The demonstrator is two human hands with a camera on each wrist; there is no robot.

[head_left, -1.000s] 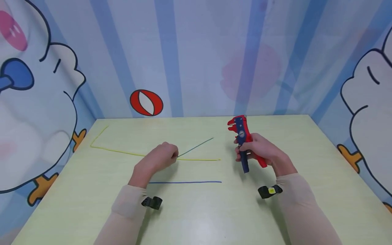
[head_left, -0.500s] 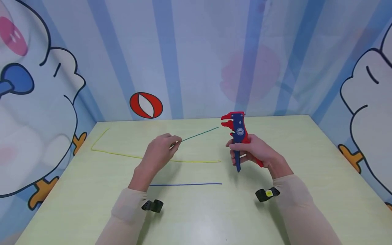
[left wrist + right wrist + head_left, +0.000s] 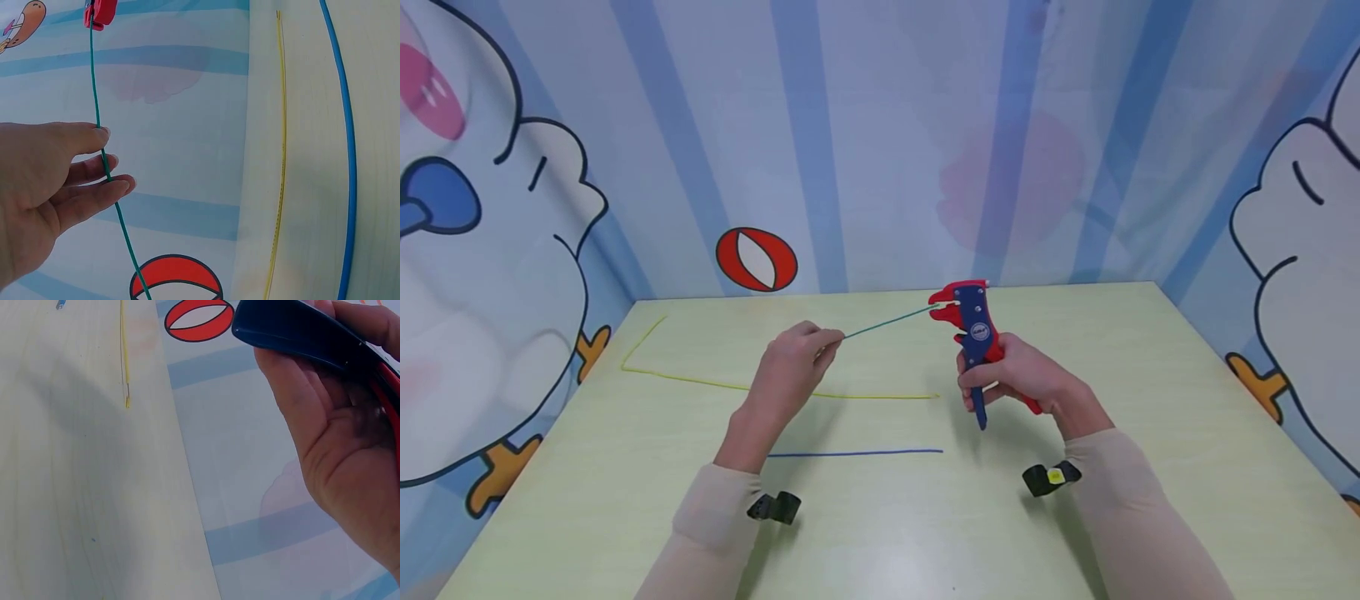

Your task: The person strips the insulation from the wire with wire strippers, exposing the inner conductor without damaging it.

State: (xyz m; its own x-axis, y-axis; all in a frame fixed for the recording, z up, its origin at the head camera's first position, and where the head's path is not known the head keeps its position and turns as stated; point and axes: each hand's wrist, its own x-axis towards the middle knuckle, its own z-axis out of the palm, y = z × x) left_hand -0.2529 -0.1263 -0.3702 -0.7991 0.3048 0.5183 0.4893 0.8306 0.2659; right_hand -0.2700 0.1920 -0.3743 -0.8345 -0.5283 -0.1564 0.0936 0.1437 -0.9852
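Observation:
My left hand (image 3: 793,371) pinches a thin green wire (image 3: 887,322) between thumb and fingertips, above the table. In the left wrist view the green wire (image 3: 95,81) runs past the thumb up to the red jaws of the tool. My right hand (image 3: 1026,375) grips a red and blue wire stripper (image 3: 976,325) by its handles, jaws pointing left. The free end of the green wire lies at the mouth of those jaws; how deep it sits I cannot tell. Its handle (image 3: 300,331) fills the top of the right wrist view.
A yellow wire (image 3: 700,382), bent at its left end, lies across the table (image 3: 880,533). Nearer me lies a straight blue wire (image 3: 865,453), its left part hidden by my left arm. A printed cloth backdrop (image 3: 880,167) stands behind the table.
My left hand has lifted the green wire up off the table. The wire stripper has shifted left, so that the wire's end and the jaws now meet.

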